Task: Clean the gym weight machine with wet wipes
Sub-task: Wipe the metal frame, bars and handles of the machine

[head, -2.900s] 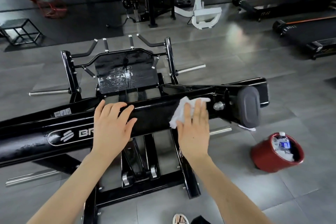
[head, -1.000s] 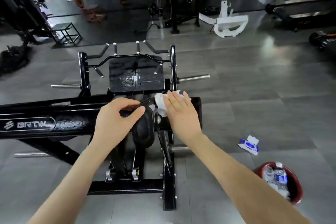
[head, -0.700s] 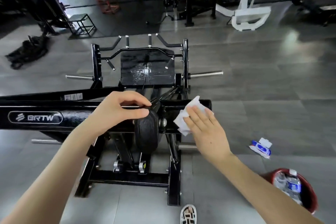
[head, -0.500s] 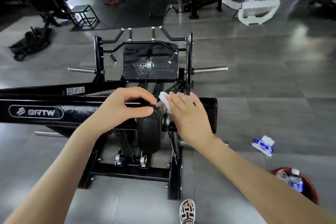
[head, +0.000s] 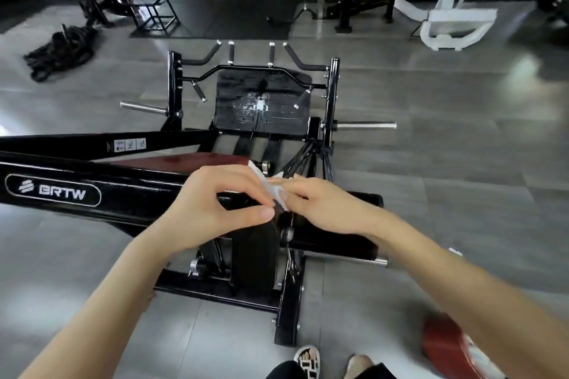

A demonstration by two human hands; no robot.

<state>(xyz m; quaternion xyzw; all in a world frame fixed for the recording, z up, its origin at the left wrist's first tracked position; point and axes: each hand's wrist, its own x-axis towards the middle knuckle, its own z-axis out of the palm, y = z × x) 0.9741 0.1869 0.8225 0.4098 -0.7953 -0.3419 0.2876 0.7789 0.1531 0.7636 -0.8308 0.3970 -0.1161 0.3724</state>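
The black BRTW weight machine beam [head: 123, 191] runs from the left edge to the middle, and a black end pad [head: 252, 255] hangs below my hands. Just above the beam's end, a crumpled white wet wipe [head: 275, 194] sits between both hands. My left hand [head: 215, 206] curls its fingers and thumb round the wipe's left side. From the right, my right hand [head: 326, 206] pinches the same wipe with its fingertips. Most of the wipe is hidden by the fingers.
The machine's footplate [head: 261, 104] and handles lie beyond, with chrome pegs sticking out on both sides. A red bucket [head: 443, 344] stands on the floor at lower right, partly behind my right arm. My feet [head: 308, 360] are at the bottom edge. Coiled ropes [head: 58, 52] and a white machine [head: 455, 24] are farther off.
My left hand has left the beam and pad and come onto the wipe. My right hand has stopped pressing the wipe flat on the beam and now pinches it.
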